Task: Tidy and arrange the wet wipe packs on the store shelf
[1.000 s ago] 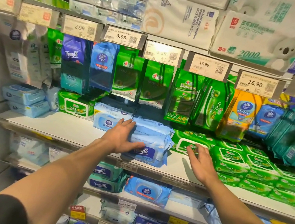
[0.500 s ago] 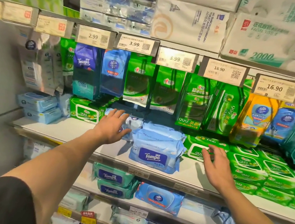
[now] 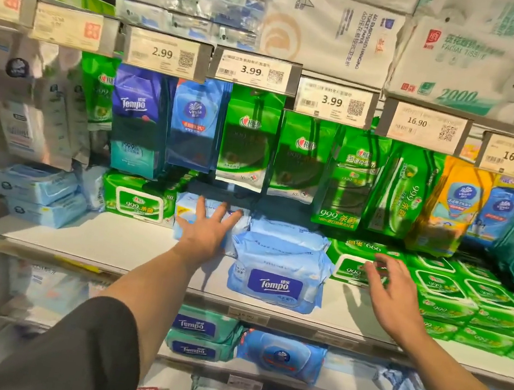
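On the white store shelf [image 3: 104,239], your left hand [image 3: 207,234] lies flat with fingers spread against a pale blue soft plastic wet wipe pack [image 3: 190,212] set back toward the rear, touching it without gripping. Your right hand [image 3: 390,293] hovers with fingers loosely spread, holding nothing, just over the nearest green flip-lid wipe pack [image 3: 354,268].

Between your hands sits a stack of blue Tempo-labelled wipe packs [image 3: 277,273]; two, perhaps three, and you cannot count them surely because the wrappers fold together. That stack leans forward close to the shelf edge, so a sideways nudge from either wrist could tip the front pack off.

Push the pale pack too hard and it may slide under the hanging green pouches [image 3: 246,140] and out of reach. Two more pale blue packs [image 3: 41,194] are stacked at far left.
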`<state>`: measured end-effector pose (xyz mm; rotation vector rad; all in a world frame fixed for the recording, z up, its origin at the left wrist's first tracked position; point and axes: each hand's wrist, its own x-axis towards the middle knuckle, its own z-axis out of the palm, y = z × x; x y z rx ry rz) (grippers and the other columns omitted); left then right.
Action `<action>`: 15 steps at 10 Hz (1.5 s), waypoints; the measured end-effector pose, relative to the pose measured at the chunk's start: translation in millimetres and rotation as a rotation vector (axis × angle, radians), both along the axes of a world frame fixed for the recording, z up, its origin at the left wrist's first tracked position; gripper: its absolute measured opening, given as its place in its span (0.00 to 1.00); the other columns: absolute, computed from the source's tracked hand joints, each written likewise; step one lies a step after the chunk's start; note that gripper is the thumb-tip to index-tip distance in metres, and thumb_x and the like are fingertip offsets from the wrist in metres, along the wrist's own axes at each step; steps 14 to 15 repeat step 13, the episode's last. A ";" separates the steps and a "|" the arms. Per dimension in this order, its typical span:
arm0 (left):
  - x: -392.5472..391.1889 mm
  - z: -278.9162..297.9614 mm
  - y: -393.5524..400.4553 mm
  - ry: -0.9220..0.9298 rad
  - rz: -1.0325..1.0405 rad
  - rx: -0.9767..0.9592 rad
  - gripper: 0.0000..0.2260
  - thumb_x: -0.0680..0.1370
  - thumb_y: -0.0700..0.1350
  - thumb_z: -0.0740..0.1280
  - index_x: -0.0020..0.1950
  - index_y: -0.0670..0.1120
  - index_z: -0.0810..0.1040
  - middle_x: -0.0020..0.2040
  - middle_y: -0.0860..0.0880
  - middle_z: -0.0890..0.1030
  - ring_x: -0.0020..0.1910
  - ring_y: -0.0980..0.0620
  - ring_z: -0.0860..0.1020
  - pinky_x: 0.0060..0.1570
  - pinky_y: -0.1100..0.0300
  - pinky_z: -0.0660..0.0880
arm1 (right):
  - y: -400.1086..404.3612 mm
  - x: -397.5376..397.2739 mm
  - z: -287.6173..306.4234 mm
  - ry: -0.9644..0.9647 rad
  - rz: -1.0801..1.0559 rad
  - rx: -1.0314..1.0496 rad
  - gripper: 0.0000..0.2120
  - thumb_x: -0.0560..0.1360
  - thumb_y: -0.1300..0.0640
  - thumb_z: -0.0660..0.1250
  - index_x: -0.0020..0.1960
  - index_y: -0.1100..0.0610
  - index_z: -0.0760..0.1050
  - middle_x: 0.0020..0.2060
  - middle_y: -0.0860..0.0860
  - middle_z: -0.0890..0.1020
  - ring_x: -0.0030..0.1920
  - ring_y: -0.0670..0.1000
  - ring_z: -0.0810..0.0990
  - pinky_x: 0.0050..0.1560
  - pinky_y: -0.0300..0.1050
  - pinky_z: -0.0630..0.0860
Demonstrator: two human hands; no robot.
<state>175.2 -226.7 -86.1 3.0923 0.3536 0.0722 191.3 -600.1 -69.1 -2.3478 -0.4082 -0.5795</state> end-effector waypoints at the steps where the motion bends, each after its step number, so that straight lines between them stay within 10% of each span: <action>1: 10.4 -8.3 1.2 -0.038 0.007 0.018 0.51 0.72 0.44 0.74 0.76 0.64 0.37 0.79 0.54 0.41 0.75 0.32 0.35 0.57 0.19 0.55 | -3.1 4.3 3.0 -0.036 -0.010 -0.013 0.19 0.80 0.49 0.61 0.65 0.61 0.73 0.52 0.50 0.74 0.51 0.51 0.76 0.52 0.44 0.68; 15: -68.9 -10.9 -14.7 -0.152 -0.103 -0.068 0.45 0.69 0.59 0.72 0.78 0.56 0.47 0.78 0.47 0.52 0.74 0.40 0.54 0.64 0.36 0.68 | -25.9 -97.4 -5.2 0.268 -0.066 -0.247 0.30 0.77 0.49 0.67 0.73 0.60 0.65 0.66 0.56 0.68 0.68 0.56 0.68 0.67 0.47 0.66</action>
